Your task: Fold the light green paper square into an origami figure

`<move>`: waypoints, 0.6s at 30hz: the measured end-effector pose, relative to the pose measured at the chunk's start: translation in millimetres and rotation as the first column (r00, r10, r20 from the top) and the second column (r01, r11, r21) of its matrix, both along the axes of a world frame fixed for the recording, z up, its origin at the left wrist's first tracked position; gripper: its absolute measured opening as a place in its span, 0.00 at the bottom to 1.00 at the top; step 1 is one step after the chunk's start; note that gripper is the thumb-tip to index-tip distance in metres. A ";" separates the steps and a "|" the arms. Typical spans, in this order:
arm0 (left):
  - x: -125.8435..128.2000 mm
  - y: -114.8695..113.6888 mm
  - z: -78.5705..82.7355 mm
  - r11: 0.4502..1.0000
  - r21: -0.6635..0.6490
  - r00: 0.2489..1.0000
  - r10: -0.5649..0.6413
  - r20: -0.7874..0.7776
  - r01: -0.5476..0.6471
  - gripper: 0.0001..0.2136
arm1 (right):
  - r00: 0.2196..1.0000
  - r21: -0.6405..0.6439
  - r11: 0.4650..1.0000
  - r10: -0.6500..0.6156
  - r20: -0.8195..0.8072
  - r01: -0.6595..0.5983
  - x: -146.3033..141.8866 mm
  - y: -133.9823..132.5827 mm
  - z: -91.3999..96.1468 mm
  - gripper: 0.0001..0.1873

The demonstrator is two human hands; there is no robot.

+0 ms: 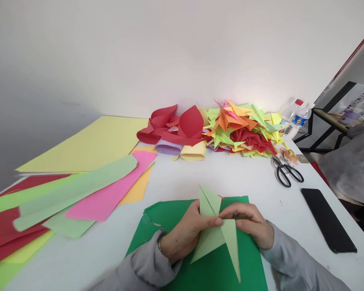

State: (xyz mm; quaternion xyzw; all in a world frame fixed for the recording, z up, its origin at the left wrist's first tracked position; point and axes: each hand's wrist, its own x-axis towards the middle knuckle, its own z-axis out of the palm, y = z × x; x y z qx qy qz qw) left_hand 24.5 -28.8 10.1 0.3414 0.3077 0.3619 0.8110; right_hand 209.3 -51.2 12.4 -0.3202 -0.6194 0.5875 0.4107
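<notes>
My left hand (pixel 185 232) and my right hand (pixel 250 222) pinch a folded light green paper figure (pixel 216 232) from both sides, fingertips meeting at its middle. The figure has a pointed tip sticking up and long pointed flaps running down toward me. It is held just above a dark green sheet (pixel 200 242) lying flat on the white table (pixel 218 173). Grey sleeves cover both wrists.
Loose coloured sheets and strips (pixel 79 190) spread at the left. Curled red, lilac and yellow paper (pixel 176 133) and a heap of folded paper figures (pixel 242 129) lie at the back. Black scissors (pixel 286 171), a black phone (pixel 327 220) and plastic bottles (pixel 297 115) sit at the right.
</notes>
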 end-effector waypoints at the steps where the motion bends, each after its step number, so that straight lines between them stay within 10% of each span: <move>1: -0.6 0.8 -0.9 1.000 0.003 1.000 -0.002 0.003 0.002 0.19 | 0.999 -0.022 1.000 0.002 -0.043 -0.003 0.4 -0.3 -0.9 0.20; 12: -0.3 0.5 -4.7 0.991 0.130 0.996 0.026 -0.087 -0.014 0.34 | 0.988 -0.114 0.984 -0.142 -0.059 0.134 -5.1 0.6 -1.9 0.15; 18: 0.1 0.6 -2.5 0.990 0.130 0.986 0.066 -0.155 -0.046 0.24 | 0.991 -0.125 0.989 -0.095 -0.089 0.084 -4.4 0.1 -1.8 0.13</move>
